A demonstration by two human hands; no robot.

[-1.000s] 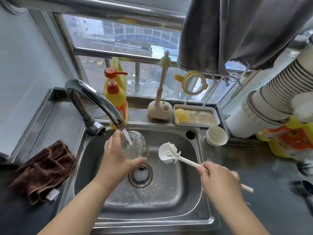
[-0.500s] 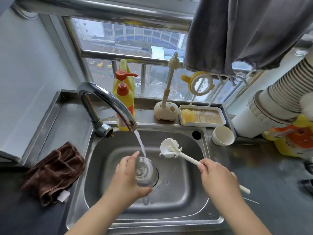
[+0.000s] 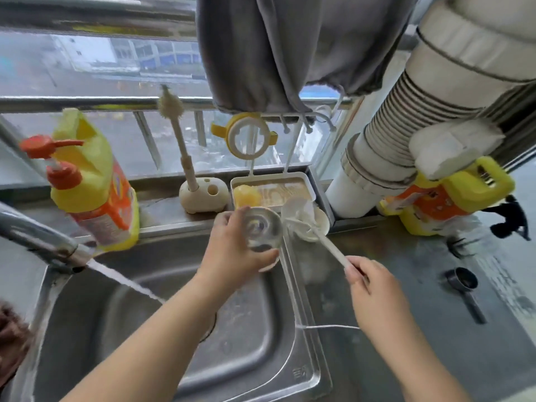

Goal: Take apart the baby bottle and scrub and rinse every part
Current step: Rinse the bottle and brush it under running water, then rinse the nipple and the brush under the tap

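Head-cam view down over a steel sink (image 3: 307, 358) by a window. Left hand (image 3: 232, 256) grips a clear glass bottle body (image 3: 262, 229), fingers & thumb curled round it, open mouth tipped toward the camera. It's held above the sink's back-right corner, away from the faucet (image 3: 37, 242), whose water stream (image 3: 124, 281) runs into the basin untouched. Right hand (image 3: 374, 291) pinches the long white handle of a bottle brush (image 3: 298, 219); brush head sits just beside the bottle's rim, not clearly inside yet; that area is blurred.

Likely step: scrubbing the bottle's inside. To do it well: line the brush head w/ the mouth, push it to the bottom, then twist & pump while the left hand turns the bottle. Keep a firm wrap on the wet, slippery glass, and work over the basin, not the counter edge. Rinse under the stream after.

Nearby: yellow pump soap bottle (image 3: 95, 192) at left, a second brush standing in a cream holder (image 3: 203, 195), a drying tray (image 3: 307, 181) w/ a yellow sponge, a small cup behind the brush head.
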